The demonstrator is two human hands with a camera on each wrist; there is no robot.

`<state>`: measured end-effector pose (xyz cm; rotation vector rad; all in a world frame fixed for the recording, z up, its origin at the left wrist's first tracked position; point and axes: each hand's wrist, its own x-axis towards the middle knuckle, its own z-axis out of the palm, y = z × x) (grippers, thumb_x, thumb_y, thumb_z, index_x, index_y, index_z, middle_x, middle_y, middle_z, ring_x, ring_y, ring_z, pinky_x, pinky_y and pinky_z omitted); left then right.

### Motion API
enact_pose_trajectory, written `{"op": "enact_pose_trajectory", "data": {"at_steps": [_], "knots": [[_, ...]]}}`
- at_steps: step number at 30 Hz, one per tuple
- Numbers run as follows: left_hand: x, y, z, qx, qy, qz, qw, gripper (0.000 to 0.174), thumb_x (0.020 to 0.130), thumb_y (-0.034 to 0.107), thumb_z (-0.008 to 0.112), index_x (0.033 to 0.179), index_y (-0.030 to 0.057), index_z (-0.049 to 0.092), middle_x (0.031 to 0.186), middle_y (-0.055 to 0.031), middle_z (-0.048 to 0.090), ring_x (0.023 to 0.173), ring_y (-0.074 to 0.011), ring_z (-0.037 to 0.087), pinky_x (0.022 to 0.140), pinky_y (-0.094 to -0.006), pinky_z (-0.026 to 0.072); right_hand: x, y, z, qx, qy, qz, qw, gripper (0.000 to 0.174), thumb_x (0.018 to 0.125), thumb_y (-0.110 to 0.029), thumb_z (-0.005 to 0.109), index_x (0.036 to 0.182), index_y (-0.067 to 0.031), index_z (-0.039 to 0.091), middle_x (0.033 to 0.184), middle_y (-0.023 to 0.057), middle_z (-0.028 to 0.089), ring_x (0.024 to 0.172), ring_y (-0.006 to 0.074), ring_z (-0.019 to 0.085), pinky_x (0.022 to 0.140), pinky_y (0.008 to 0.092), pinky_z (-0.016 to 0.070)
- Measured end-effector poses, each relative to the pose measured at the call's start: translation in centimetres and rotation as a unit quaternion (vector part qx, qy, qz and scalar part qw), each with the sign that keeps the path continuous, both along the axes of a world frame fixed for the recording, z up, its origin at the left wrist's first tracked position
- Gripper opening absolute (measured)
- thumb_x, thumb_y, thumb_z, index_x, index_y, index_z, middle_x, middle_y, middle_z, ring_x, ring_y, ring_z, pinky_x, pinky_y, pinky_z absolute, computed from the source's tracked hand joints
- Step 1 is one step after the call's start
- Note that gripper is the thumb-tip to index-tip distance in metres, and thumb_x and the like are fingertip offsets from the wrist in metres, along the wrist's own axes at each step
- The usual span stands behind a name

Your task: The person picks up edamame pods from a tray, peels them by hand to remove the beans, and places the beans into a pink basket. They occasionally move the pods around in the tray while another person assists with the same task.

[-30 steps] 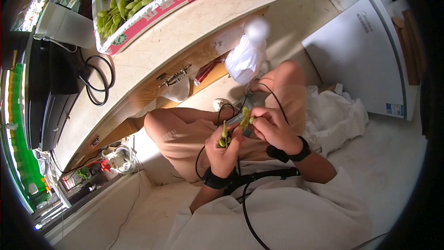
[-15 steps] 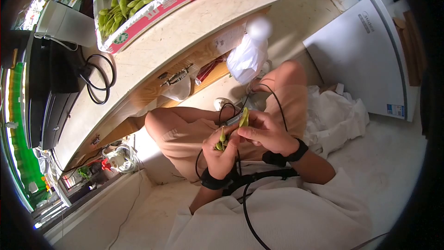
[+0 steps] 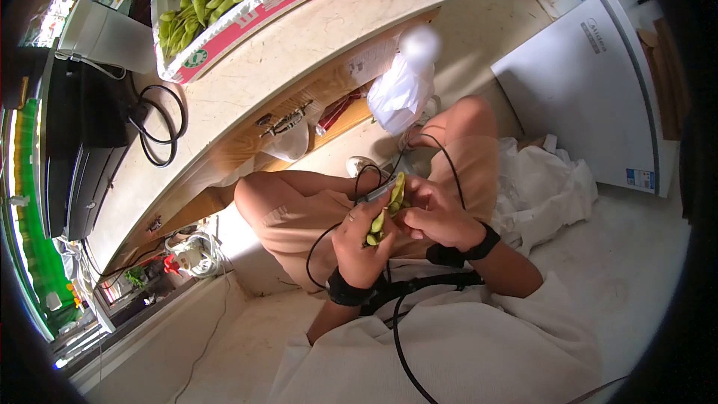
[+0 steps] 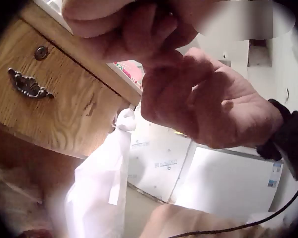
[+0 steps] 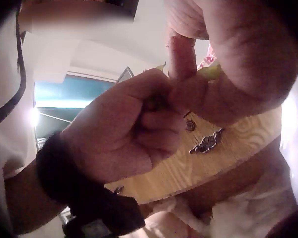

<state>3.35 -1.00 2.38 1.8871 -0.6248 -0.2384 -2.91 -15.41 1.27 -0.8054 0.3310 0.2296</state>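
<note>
My left hand (image 3: 360, 248) curls round several green soybean pods (image 3: 376, 226), which show between its thumb and fingers. Another soybean pod (image 3: 399, 183) stands up between the two hands, above the left fingertips. Close against it, my right hand (image 3: 443, 218) has its thumb and fingers bent in and pinches at the pod. In the right wrist view a bit of green pod (image 5: 211, 73) shows behind the right fingers, which meet the left hand (image 5: 126, 126). The left wrist view has the right hand (image 4: 213, 104) with curled fingers; the pods are hidden there.
A foam box (image 3: 262, 1) of soybean pods stands on the counter (image 3: 314, 52) above a wooden drawer (image 4: 54, 94). A knotted white bag (image 3: 400, 97) hangs near the knees. To the right are a small fridge (image 3: 580, 90) and white plastic (image 3: 550, 194). Black cables (image 3: 318, 254) cross the lap.
The right thumb has drawn down off the upright pod, after pressing on it half a second ago. More green shows in the left hand, whose thumb has shifted.
</note>
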Motion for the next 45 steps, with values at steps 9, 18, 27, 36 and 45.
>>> {"op": "enact_pose_trajectory", "data": {"at_steps": [9, 18, 27, 36, 45], "knots": [[0.0, 0.6, 0.0, 0.024, -0.003, -0.02, 1.0, 0.042, 0.064, -0.007, 0.067, 0.105, 0.0012, 0.063, 0.081, -0.0139, 0.059, 0.072, -0.0292, 0.06, 0.065, -0.0332, 0.0492, 0.4, -0.4, 0.2, -0.064, 0.002, 0.036, 0.997, 0.015, 0.09, -0.01, 0.053, 0.105, -0.0047, 0.052, 0.082, -0.0001, 0.056, 0.064, 0.0037, 0.05, 0.05, 0.0171, 0.0395], [1.0, 0.6, 0.4, -0.009, -0.06, 0.006, 0.998, 0.029, 0.071, -0.005, 0.06, 0.099, -0.0024, 0.063, 0.076, -0.0104, 0.059, 0.063, -0.0175, 0.056, 0.058, -0.0254, 0.0445, 0.6, -0.8, 0.4, -0.072, 0.046, 0.002, 0.996, 0.015, 0.088, -0.007, 0.048, 0.1, -0.0002, 0.054, 0.077, 0.0007, 0.055, 0.058, 0.0037, 0.044, 0.047, 0.0171, 0.0341], [1.4, 2.1, 0.4, -0.133, 0.289, 0.0, 0.948, 0.018, 0.086, 0.002, 0.056, 0.101, -0.0042, 0.064, 0.075, -0.0029, 0.063, 0.069, -0.0076, 0.057, 0.063, -0.0213, 0.0465, 2.5, -1.6, 2.6, -0.058, 0.046, 0.008, 0.997, 0.014, 0.089, -0.017, 0.061, 0.095, -0.0039, 0.059, 0.069, -0.0063, 0.046, 0.052, 0.0008, 0.037, 0.044, 0.0166, 0.0262], [2.2, 2.7, 0.3, -0.337, 0.379, 0.15, 0.849, 0.014, 0.091, 0.011, 0.053, 0.093, -0.0024, 0.058, 0.073, -0.0099, 0.06, 0.056, -0.008, 0.045, 0.048, -0.0191, 0.0316, 8.7, -7.7, 9.2, -0.151, -0.1, -0.176, 0.968, 0.014, 0.09, -0.016, 0.059, 0.094, -0.0024, 0.06, 0.071, -0.0007, 0.055, 0.051, 0.0011, 0.039, 0.041, 0.0169, 0.0278], [0.6, 3.3, 0.5, -0.35, 0.414, 0.155, 0.826, 0.014, 0.09, 0.009, 0.058, 0.091, -0.005, 0.057, 0.083, -0.0125, 0.063, 0.064, -0.0145, 0.057, 0.056, -0.0225, 0.0444, 20.2, -15.8, 12.9, -0.29, -0.23, -0.332, 0.868, 0.014, 0.088, -0.012, 0.06, 0.094, 0.0012, 0.06, 0.074, 0.0031, 0.058, 0.052, 0.0031, 0.04, 0.044, 0.0182, 0.0308]]}}
